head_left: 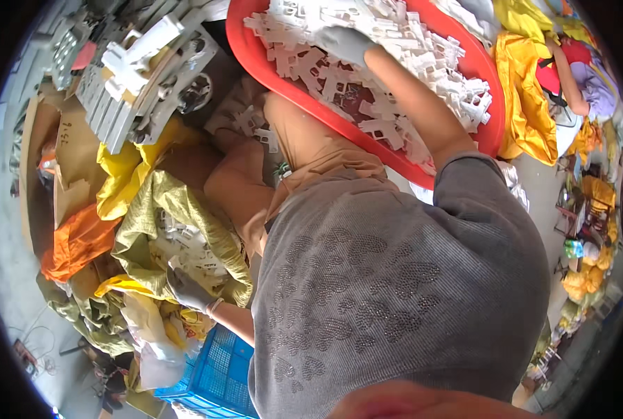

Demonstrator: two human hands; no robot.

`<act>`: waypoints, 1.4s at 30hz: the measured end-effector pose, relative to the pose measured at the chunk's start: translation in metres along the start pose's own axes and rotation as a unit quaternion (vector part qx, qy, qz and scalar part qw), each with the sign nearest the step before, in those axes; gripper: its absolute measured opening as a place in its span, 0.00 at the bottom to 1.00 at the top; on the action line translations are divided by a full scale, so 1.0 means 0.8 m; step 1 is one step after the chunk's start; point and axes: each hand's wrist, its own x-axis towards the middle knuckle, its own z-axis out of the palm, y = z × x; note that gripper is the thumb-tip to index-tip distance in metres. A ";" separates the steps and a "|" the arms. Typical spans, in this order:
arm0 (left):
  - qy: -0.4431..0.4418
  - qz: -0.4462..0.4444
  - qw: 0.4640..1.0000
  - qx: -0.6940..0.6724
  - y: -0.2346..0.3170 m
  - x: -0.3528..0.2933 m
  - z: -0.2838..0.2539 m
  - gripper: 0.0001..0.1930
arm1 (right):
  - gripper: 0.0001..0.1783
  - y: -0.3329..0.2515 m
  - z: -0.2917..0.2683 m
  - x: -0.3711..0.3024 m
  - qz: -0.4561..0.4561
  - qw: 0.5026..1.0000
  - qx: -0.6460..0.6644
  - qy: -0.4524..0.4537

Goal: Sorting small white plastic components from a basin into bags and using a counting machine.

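Note:
In a grey glove, my right hand reaches over the red tub, its fingers stretched out on the heap of white plastic pieces. These look like toy pistol bodies. No piece is clearly in its grasp. My left hand, also gloved in grey, is low on the left at the mouth of an olive-green woven sack. Its fingers look drawn together; what is in them, if anything, is too small to make out. More white pieces lie inside the sack.
A blue plastic crate stands beside my left forearm. Beyond the sack are an orange bag, a yellow bag and a cardboard box. Grey slatted equipment stands upper left. Another person is by yellow sacks at right.

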 end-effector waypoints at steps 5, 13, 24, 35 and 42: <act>-0.039 0.037 0.998 -0.019 0.076 0.006 0.011 0.16 | 0.19 0.074 0.134 -0.091 0.029 0.987 -0.144 -0.059; -0.063 0.155 0.986 0.004 0.108 0.003 0.020 0.14 | 0.27 0.042 0.144 -0.082 0.012 0.953 -0.270 -0.138; -0.091 0.182 0.979 0.007 0.115 0.008 0.031 0.14 | 0.22 0.166 0.118 -0.085 0.134 0.989 0.055 -0.033; -0.076 0.146 0.986 0.006 0.107 0.006 0.024 0.12 | 0.29 0.111 0.151 -0.185 0.037 0.983 -0.174 0.046; -0.034 0.225 0.971 -0.075 0.138 -0.003 0.033 0.09 | 0.32 0.118 0.133 -0.164 0.066 0.963 -0.251 -0.072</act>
